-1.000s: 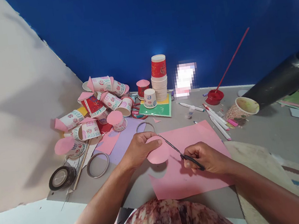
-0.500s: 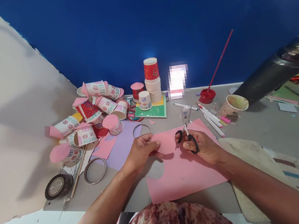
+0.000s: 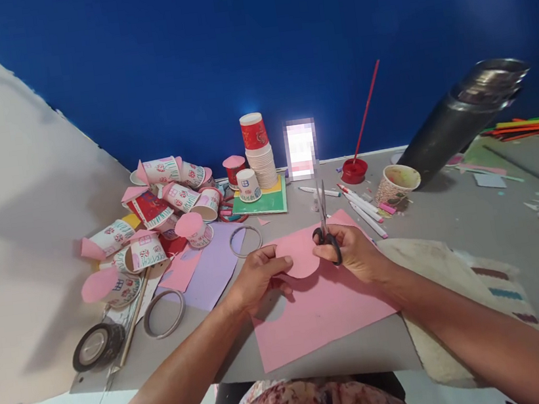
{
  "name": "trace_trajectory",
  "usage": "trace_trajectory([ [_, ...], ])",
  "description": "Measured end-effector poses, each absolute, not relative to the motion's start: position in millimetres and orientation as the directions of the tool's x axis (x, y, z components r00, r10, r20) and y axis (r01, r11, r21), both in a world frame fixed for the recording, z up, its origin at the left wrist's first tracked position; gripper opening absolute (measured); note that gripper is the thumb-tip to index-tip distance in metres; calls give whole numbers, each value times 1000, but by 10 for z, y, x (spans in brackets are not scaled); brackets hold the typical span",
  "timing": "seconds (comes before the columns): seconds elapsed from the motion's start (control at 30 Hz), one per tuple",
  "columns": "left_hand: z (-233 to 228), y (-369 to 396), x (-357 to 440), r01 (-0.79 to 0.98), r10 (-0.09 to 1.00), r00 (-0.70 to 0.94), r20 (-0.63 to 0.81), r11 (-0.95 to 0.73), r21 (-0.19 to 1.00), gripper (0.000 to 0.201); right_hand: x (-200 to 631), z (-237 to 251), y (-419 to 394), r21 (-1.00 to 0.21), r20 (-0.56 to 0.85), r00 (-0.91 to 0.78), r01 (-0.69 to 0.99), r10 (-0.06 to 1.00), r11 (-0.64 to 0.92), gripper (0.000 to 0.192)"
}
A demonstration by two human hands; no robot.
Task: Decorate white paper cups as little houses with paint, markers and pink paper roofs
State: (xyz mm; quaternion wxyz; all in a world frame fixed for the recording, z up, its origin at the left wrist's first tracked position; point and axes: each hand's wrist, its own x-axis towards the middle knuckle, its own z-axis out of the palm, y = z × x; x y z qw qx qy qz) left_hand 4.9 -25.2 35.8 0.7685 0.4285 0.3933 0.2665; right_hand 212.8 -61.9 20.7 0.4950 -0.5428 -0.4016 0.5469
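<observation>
Left hand (image 3: 258, 277) pinching the nine o'clock edge of a small round pink paper cut-out (image 3: 298, 256), thumb on top, fingers curled beneath. Right hand (image 3: 353, 254) closed around the black handles of a pair of small scissors (image 3: 325, 224), blades upright, pointing to twelve o'clock, seemingly shut; same hand also touching the cut-out's three o'clock edge. Cut-out held just above a large pink paper sheet (image 3: 323, 307) lying on the grey table (image 3: 476, 228), a rounded notch showing in the sheet at its nine o'clock side.

At ten o'clock from the hands, a heap of decorated paper cups with pink cone roofs (image 3: 151, 211); at twelve, a stack of plain paper cups topped by a red one (image 3: 259, 150). At one o'clock, white marker pens (image 3: 362, 206) and a patterned paper cup (image 3: 396, 184). At eight o'clock, a dark tape roll (image 3: 94, 346).
</observation>
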Motion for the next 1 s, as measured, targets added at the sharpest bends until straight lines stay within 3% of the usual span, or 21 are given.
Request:
trace_trajectory([
  [0.37, 249, -114, 104, -43, 761, 527, -379, 469, 882, 29, 2264, 128, -542, -990, -124, 176, -87, 977, -110, 28],
  [0.53, 188, -117, 89, -34, 741, 575, -347, 445, 895, 25, 2318, 123, -581, -990, -92, -68, -99, 993, -98, 45],
  [0.73, 168, -118, 63, 19, 698, 633, -335, 419, 908, 20, 2344, 11, -551, -998, 58, 26, -37, 998, 59, 31],
  [1.0, 49, -72, 54, -15, 591, 706, -390, 564, 826, 29, 2291, 74, -679, -985, 158, 38, 82, 987, 154, 27],
])
